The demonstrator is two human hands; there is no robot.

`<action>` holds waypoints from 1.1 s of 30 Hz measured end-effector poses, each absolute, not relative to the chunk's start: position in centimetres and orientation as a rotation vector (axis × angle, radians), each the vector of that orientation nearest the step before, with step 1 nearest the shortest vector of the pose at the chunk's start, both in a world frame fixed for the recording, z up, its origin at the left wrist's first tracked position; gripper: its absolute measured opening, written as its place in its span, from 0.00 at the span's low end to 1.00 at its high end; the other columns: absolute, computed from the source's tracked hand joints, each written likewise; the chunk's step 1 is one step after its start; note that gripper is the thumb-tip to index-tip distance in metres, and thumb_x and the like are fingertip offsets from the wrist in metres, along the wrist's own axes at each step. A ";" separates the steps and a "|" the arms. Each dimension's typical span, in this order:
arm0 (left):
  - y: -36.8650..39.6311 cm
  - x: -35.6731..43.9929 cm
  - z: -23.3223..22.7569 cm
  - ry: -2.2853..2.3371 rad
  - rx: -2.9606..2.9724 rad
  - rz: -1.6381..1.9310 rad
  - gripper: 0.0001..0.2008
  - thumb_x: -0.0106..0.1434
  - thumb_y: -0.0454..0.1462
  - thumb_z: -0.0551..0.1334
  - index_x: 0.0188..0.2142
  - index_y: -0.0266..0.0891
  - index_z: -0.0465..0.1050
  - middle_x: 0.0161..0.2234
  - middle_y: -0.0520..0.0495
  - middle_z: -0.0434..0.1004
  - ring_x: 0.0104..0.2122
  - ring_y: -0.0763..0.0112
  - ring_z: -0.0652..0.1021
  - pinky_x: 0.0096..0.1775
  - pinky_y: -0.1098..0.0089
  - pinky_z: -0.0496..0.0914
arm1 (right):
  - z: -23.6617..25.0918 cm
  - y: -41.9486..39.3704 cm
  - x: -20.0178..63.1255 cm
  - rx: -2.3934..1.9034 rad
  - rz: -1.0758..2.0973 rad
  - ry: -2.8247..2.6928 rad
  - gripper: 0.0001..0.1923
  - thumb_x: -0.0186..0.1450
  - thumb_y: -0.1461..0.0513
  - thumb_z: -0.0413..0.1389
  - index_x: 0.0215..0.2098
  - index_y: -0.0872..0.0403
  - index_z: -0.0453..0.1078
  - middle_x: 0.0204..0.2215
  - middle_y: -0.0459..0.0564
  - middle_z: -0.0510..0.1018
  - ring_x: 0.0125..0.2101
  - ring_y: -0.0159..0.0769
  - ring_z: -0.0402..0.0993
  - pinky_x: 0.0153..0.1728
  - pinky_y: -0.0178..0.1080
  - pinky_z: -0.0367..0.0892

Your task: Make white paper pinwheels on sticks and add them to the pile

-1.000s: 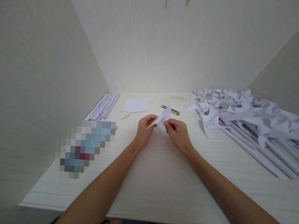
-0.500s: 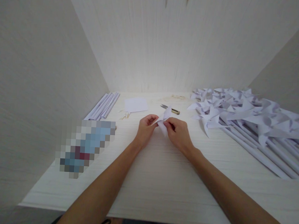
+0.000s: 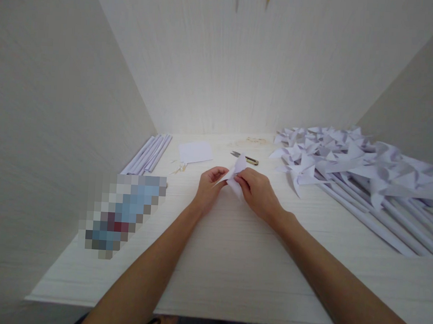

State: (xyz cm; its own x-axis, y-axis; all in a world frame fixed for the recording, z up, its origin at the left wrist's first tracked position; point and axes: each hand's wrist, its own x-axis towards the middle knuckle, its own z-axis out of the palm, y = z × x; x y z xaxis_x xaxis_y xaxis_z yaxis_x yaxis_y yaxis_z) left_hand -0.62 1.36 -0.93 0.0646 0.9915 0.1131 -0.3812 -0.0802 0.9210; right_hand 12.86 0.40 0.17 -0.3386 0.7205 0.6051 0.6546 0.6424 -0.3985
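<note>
Folded paper piece (image 3: 236, 175): pinched between left hand (image 3: 208, 187) and right hand (image 3: 257, 193); risk of tearing if pulled hard

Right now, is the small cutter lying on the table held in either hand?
No, the small cutter lies on the table beyond both hands, which hold the folded paper.

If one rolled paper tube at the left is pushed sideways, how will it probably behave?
The rolled paper tubes are round and lie flat on the table, so one would likely roll. Being thin paper, it is probably very light and easy to crush.
</note>
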 end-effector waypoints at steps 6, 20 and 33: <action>1.4 -0.6 -0.8 0.816 1.008 1.389 0.10 0.38 0.35 0.69 0.22 0.34 0.71 0.21 0.54 0.71 0.24 0.79 0.69 0.31 0.76 0.64 | 0.2 0.4 12.8 -1.030 0.140 -1.937 0.05 0.59 0.67 0.51 0.27 0.56 0.67 0.23 0.48 0.72 0.24 0.31 0.66 0.27 0.33 0.61; 1.6 -0.7 -1.2 0.933 1.091 1.309 0.04 0.41 0.31 0.62 0.22 0.35 0.70 0.21 0.55 0.70 0.23 0.79 0.68 0.29 0.76 0.62 | 0.2 0.2 12.6 -1.048 0.427 -1.824 0.03 0.54 0.67 0.53 0.23 0.55 0.67 0.19 0.44 0.71 0.20 0.27 0.64 0.21 0.31 0.60; 1.3 -0.4 -0.3 0.891 0.949 1.299 0.05 0.39 0.32 0.64 0.19 0.34 0.70 0.19 0.54 0.71 0.23 0.79 0.70 0.31 0.74 0.64 | -0.1 0.4 13.4 -0.884 0.306 -1.915 0.06 0.56 0.68 0.52 0.27 0.56 0.71 0.24 0.49 0.76 0.23 0.29 0.69 0.26 0.33 0.66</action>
State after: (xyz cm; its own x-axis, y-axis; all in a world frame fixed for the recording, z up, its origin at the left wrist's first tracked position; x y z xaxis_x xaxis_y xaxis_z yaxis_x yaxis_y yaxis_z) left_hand -0.42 1.28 -0.34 0.0722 0.9974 -0.0058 -0.3648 0.0318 0.9305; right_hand 13.40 0.39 -0.05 -0.2682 0.6924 0.6698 0.4495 0.7049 -0.5487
